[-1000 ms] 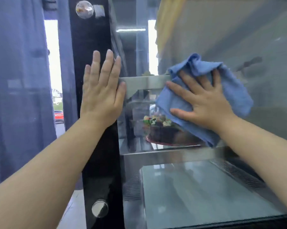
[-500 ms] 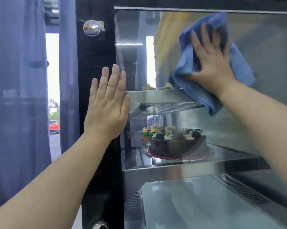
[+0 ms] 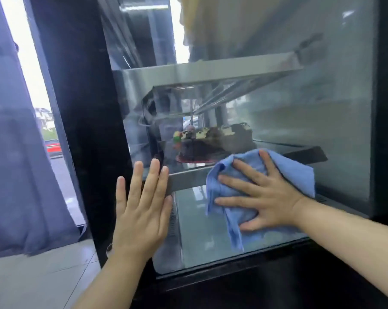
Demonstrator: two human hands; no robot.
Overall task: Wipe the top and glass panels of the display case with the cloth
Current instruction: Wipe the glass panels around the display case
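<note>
The display case fills the view, with a black frame point(image 3: 92, 121) on its left and a large glass panel point(image 3: 311, 90) facing me. My right hand point(image 3: 269, 197) lies flat with spread fingers on a blue cloth point(image 3: 298, 175), pressing it against the lower part of the glass. My left hand point(image 3: 141, 210) rests flat, fingers straight and together, on the left edge of the glass where it meets the black frame. Part of the cloth hangs down below my right palm.
Behind the glass a dark cake point(image 3: 211, 143) with coloured toppings sits on a steel shelf point(image 3: 188, 179), and another steel shelf point(image 3: 211, 70) runs above it. A blue-grey curtain point(image 3: 16, 175) hangs at the left over a tiled floor point(image 3: 39, 277).
My right hand has swept the cloth down from the top of the glass to its lower part. The view has tilted downward, and my left hand now sits lower on the frame edge.
</note>
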